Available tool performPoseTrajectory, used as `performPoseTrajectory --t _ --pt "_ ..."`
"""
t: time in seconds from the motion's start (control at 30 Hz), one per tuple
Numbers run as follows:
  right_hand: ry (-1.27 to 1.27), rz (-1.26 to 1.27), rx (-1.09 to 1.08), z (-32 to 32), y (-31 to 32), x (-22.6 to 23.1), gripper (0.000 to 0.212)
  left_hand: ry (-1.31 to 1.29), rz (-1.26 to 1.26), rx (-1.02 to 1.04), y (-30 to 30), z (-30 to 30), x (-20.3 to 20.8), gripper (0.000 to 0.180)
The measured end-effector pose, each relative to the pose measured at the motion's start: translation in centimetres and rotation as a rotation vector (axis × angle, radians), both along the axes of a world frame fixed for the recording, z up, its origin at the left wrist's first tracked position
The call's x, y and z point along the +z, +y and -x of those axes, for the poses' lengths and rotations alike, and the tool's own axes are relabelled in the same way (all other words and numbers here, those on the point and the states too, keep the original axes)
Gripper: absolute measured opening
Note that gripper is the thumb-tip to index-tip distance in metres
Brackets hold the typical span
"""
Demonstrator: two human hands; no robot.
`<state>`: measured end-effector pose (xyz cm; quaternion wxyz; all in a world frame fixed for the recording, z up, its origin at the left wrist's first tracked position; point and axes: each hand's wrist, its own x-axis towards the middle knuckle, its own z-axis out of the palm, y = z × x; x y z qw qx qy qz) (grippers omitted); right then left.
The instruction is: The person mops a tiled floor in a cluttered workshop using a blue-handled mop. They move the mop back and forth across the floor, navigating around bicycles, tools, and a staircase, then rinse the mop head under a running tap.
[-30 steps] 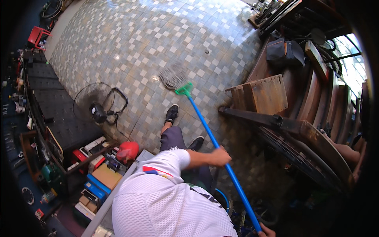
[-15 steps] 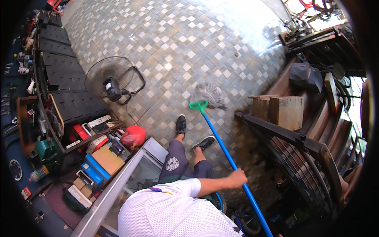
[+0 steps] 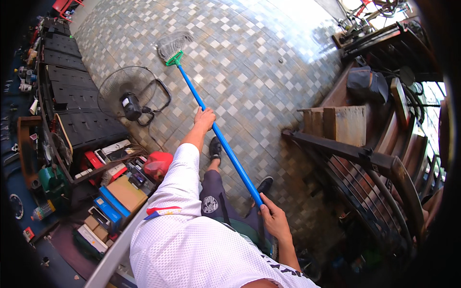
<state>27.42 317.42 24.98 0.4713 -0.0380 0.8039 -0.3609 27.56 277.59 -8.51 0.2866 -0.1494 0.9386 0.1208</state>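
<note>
We look down on a person's two bare hands holding a mop (image 3: 235,161), its blue handle slanting from near the lower middle to the upper left, where its grey strands (image 3: 174,44) fan out on the tiled floor (image 3: 249,86). In our judgement, the likeliest trouble is a knock: the strands lie near a black floor fan (image 3: 129,103), so a wide swing to the left could catch its cage or stand. The handle also passes over the space around the dark shoes (image 3: 215,149), and a pull straight back could bring the strands against them. A bright patch on the far tiles may be glare or water; we cannot tell, but wet tiles could cause a slip. The left arm reaches well forward, nearly straight, and the left hand (image 3: 205,118) wraps the handle partway along, knuckles up, fingers closed. The right arm is bent nearer the body, and the right hand (image 3: 274,216) is closed about the handle's near end, thumb side toward it, some of its fingers hidden from us.
</note>
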Motion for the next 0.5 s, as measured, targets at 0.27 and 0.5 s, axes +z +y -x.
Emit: performPoseTrajectory --t 0.27,0.5 --pt "0.233 -0.264 -0.096 7.6 32.6 10.3 0.032 0.144 -0.206 -0.247 35.3 5.5 7.9 0.02" --pt "0.784 -0.749 -0.48 7.0 48.5 36.6 0.034 0.327 -0.819 -0.372 67.9 8.7 21.0 0.012"
